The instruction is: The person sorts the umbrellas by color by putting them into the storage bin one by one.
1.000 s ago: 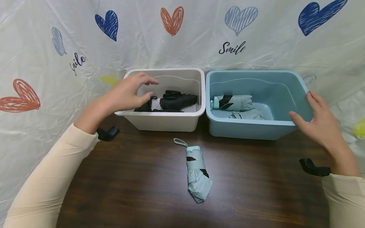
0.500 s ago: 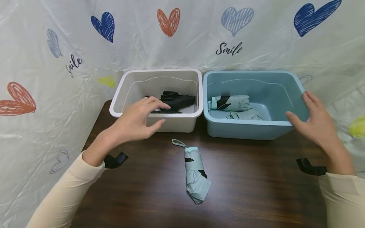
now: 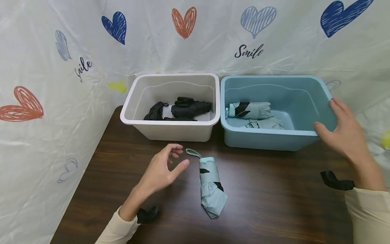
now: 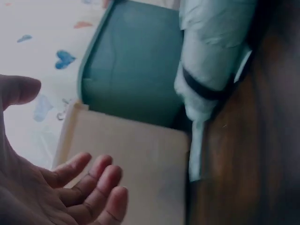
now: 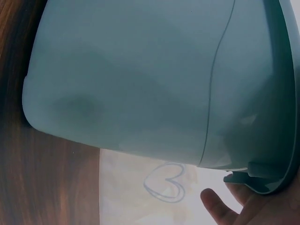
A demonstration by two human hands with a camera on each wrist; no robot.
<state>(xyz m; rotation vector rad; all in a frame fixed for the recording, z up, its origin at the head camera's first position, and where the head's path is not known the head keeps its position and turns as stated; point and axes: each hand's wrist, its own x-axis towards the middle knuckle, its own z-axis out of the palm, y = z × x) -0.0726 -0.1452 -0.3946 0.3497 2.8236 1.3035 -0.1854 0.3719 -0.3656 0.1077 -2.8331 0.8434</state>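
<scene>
A folded pale-green umbrella with black patches lies on the dark wooden table, its wrist loop towards the bins. My left hand hovers left of it, fingers loosely bent and thumb apart, holding nothing. In the left wrist view, the umbrella is apart from the fingers. My right hand holds the right front corner of the blue bin by its rim. Part of that grip is hidden in the right wrist view. Two more pale-green umbrellas lie inside this bin at its left.
A white bin stands close beside the blue one on the left, with several black folded umbrellas in it. Behind both bins hangs a white sheet printed with hearts. Table surface extends in front of the bins.
My left hand has come out from over the white bin, down and towards the umbrella on the table. The right hand has stayed at the blue bin's corner.
</scene>
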